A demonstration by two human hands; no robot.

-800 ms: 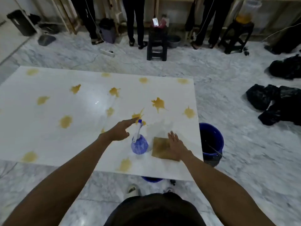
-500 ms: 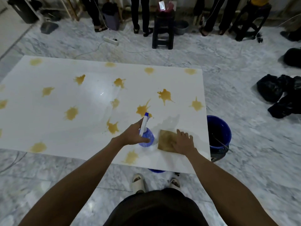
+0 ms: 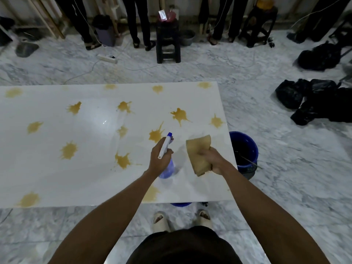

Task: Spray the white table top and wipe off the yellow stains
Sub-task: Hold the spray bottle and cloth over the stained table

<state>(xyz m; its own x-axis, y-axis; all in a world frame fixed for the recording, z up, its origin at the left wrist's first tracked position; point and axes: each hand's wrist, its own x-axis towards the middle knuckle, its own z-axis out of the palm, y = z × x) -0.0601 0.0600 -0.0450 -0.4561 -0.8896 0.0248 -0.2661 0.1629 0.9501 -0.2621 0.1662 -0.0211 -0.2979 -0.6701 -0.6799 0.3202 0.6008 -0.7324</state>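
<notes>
Nearest the viewer, the person's dark shirt (image 3: 182, 246) filled the lower edge, cut off by the frame, with two pale sandals (image 3: 162, 221) on the marble floor (image 3: 285, 187) beyond it. Both forearms reached out over the white table top (image 3: 57, 168). The left hand (image 3: 161, 161) gripped the neck of a blue spray bottle (image 3: 167, 169), whose body was largely hidden behind the hand; only the white-and-blue nozzle showed above the fingers. The right hand (image 3: 213, 161) pinched a tan sponge (image 3: 200, 153), raised off the surface; the hands were apart. Yellow stains (image 3: 122, 160) lay scattered across the table, its left end cut off. A blue bucket (image 3: 244, 151) stood just beside the right edge, its contents too dark to make out. Farther off lay black bags (image 3: 314, 101), a black stool (image 3: 168, 40), and several pairs of legs (image 3: 141, 21) cropped at the top.
</notes>
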